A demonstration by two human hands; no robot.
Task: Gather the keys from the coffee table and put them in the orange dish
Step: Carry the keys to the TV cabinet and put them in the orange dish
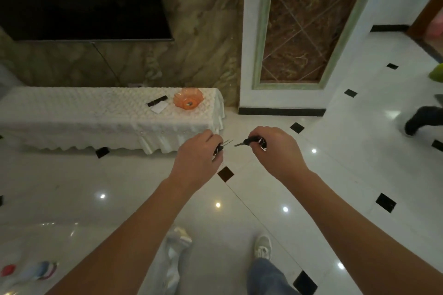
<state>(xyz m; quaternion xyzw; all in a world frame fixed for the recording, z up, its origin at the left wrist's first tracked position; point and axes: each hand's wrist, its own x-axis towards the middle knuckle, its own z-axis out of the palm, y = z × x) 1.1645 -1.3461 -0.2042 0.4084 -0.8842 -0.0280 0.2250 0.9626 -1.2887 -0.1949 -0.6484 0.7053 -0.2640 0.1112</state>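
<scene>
From the head view, both arms reach forward over the white tiled floor. The left hand is closed around a bunch of keys, their blades poking out toward the right. The right hand grips a black-headed key, its blade pointing left. The orange dish sits farther ahead on the cloth-covered surface, beside a black remote and a white card.
</scene>
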